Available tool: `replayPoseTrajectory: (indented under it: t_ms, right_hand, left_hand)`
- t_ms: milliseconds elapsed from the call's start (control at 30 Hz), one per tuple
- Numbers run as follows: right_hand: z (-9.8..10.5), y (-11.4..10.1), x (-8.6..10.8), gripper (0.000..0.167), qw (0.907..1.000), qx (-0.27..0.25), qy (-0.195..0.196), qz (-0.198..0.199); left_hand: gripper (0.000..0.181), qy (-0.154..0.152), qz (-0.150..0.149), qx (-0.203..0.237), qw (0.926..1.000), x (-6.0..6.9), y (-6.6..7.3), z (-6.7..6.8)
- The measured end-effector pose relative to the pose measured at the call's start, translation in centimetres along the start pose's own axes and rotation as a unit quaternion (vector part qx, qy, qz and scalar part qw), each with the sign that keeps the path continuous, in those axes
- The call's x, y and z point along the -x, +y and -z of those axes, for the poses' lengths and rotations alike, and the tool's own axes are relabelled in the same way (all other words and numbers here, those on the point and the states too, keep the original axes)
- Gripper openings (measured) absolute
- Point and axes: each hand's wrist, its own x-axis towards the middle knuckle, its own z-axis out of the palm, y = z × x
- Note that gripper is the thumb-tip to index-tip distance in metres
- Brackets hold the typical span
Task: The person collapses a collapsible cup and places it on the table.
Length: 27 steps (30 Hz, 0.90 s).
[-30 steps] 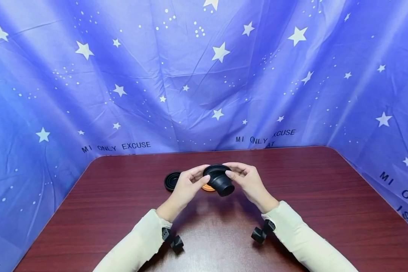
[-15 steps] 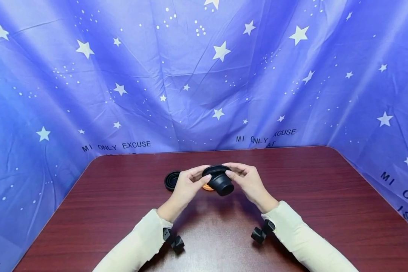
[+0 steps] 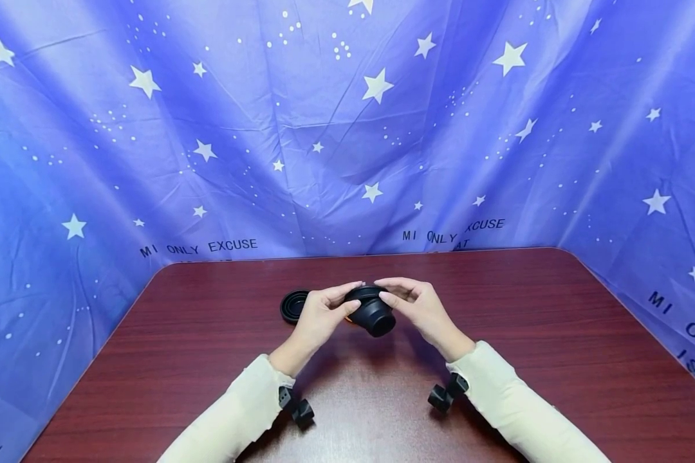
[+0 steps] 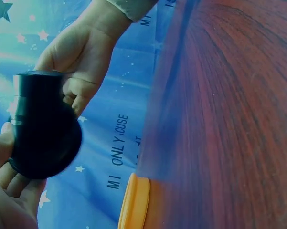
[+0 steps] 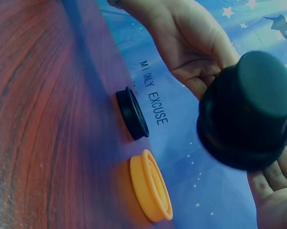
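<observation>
Both hands hold a black collapsible cup (image 3: 373, 315) above the table, tilted with its narrow base toward the head camera. My left hand (image 3: 318, 315) grips the wide rim from the left, thumb on the near side. From the right, my right hand (image 3: 423, 308) grips the same rim between thumb and fingers. The cup's stepped wall is drawn out, as the right wrist view shows. Beneath it, an orange collapsible cup (image 5: 150, 188) lies folded flat, almost hidden in the head view. Left of that rests another black collapsible cup (image 3: 293, 307), also flattened.
The dark red wood-grain table (image 3: 208, 360) ends at a blue curtain (image 3: 324, 128) with white stars behind it. Small black cameras (image 3: 303, 413) are strapped at both wrists, below the pale sleeves.
The held black cup has tipped slightly and now hides nearly all of the orange cup. The right hand's fingers have shifted a little left along the rim; the left hand has barely moved.
</observation>
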Motion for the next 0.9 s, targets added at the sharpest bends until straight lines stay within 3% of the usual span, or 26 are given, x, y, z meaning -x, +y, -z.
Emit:
replayPoseTrajectory:
  t_ms: [167,333,533,700,800,900]
  right_hand:
    - [-0.17,0.04,0.06,0.03,0.9984,0.054,-0.015,0.003]
    - [-0.25,-0.03,0.12,0.031,0.9978,0.065,-0.012,0.009]
    - [-0.12,-0.21,0.11,0.026,0.9962,0.078,0.01,0.035]
    - [-0.08,-0.38,0.04,0.026,0.9981,0.008,0.037,0.049]
    - [-0.12,-0.45,0.03,0.027,0.9972,-0.038,0.042,0.049]
    - [-0.16,-0.36,0.07,0.028,0.9965,-0.055,0.038,0.049]
  left_hand:
    - [0.038,-0.028,-0.012,-0.005,0.9995,0.09,-0.24,-0.19]
    - [0.039,-0.024,-0.016,0.0,0.9996,0.2,-0.08,-0.26]
    - [0.04,-0.029,-0.023,0.044,0.9983,0.01,-0.1,0.07]
    - [0.043,-0.049,-0.015,0.1,0.9937,-0.12,-0.42,0.59]
    - [0.045,-0.064,0.002,0.111,0.9918,-0.01,-0.41,0.58]
    - [0.044,-0.06,0.005,0.116,0.9914,0.12,-0.2,0.33]
